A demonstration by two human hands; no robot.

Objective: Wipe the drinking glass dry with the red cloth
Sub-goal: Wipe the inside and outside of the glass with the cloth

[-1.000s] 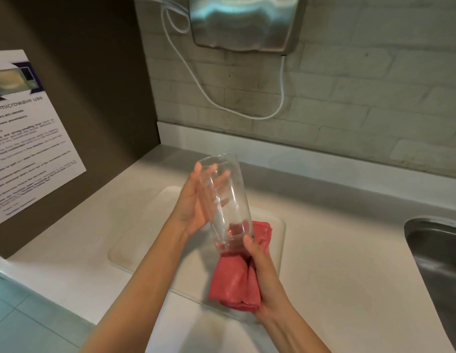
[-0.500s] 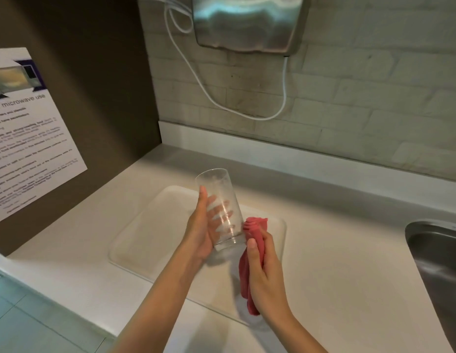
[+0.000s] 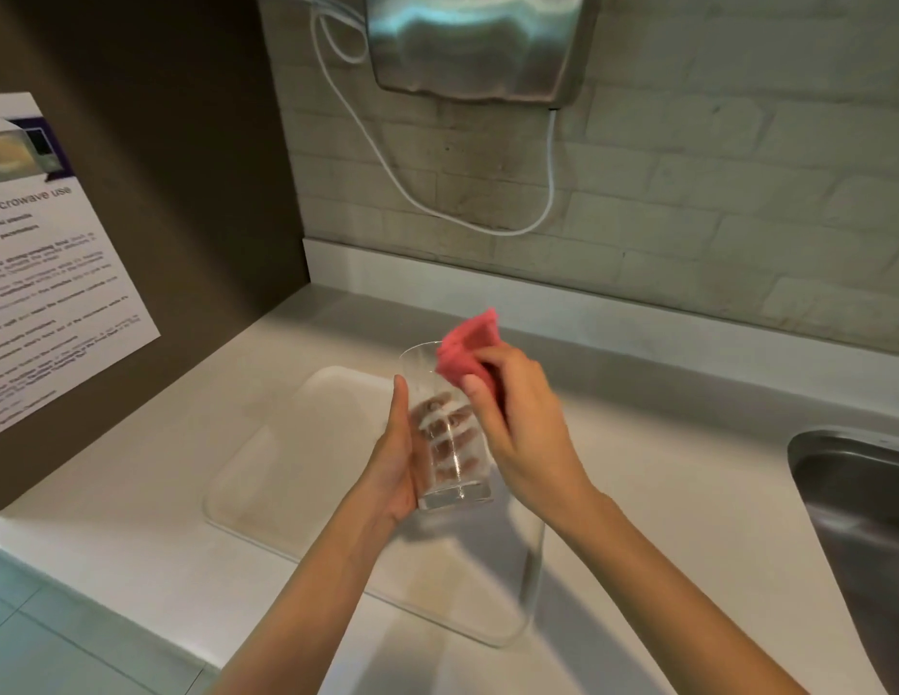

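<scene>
Left hand [image 3: 395,461] had the drinking glass [image 3: 447,428] wrapped from the left side, thumb up along the near wall, fingers [image 3: 450,433] curled round the far side and visible through it. Glass was roughly upright, mouth up, tilted slightly, held clear above the pale tray [image 3: 307,469] on the white surface [image 3: 663,484]. Right hand [image 3: 525,433] had fingers closed on the bunched red cloth [image 3: 467,351], pressing it against the glass rim at the upper right; most of the cloth stuck out above the hand. Couldn't tell if any cloth was inside the mouth. Steel sink [image 3: 864,519] at the right edge, well apart. Metal wall unit [image 3: 475,42] with white cable [image 3: 402,188] above, printed notice [image 3: 46,273] on the left panel.
</scene>
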